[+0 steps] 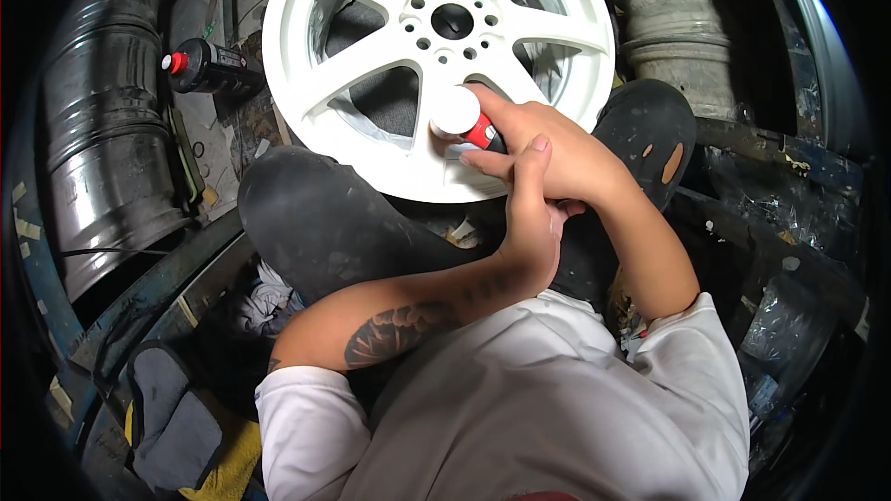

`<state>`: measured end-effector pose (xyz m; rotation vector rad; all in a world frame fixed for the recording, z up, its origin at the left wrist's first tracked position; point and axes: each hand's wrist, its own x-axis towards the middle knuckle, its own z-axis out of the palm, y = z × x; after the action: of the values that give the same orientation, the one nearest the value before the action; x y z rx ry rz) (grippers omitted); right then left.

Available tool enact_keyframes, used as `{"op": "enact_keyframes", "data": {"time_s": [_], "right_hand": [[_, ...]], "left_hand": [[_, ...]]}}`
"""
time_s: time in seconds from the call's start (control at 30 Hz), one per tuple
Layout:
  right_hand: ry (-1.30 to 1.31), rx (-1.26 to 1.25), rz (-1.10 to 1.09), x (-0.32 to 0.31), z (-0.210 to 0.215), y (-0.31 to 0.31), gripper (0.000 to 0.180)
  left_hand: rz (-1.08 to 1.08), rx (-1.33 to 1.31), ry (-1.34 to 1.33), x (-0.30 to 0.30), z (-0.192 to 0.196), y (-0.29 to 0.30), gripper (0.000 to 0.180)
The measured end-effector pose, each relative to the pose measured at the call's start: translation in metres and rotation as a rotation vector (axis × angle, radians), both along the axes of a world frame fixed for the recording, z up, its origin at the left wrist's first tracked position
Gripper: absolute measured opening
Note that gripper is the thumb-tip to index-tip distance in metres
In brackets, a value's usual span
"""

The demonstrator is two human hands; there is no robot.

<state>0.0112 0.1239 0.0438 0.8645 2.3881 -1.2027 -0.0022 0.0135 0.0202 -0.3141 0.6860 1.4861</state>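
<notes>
A white spoked wheel rim (pixel 353 147) lies face up in front of me, between my bent knees. My right hand (pixel 557 144) is closed round a small red and black tool with a round white head (pixel 456 112). This head is over the rim's near spokes, just below the hub; whether it touches the paint I cannot tell. My left hand (pixel 538 209) is beneath the right one, its thumb raised against it and its other fingers curled and partly hidden. What those fingers hold, if anything, does not show.
A dark bottle with a red cap (pixel 209 68) lies left of the rim. Metallic barrel-like cylinders (pixel 116 167) line the far left; bare wheel rims (pixel 673 32) are stacked at the right. A grey and yellow cloth (pixel 176 427) rests at lower left. Metal frame bars (pixel 167 288) run alongside me.
</notes>
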Motion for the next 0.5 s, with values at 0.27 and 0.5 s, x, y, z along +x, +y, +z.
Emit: {"op": "enact_keyframes", "data": {"time_s": [0.27, 0.5], "right_hand": [[0.069, 0.045, -0.004, 0.003, -0.006, -0.005, 0.069], [0.104, 0.039, -0.055, 0.003, -0.010, -0.010, 0.063]], "left_hand": [[-0.019, 0.031, 0.034, -0.002, -0.005, -0.003, 0.068], [0.003, 0.006, 0.047, 0.002, -0.011, -0.004, 0.072]]}}
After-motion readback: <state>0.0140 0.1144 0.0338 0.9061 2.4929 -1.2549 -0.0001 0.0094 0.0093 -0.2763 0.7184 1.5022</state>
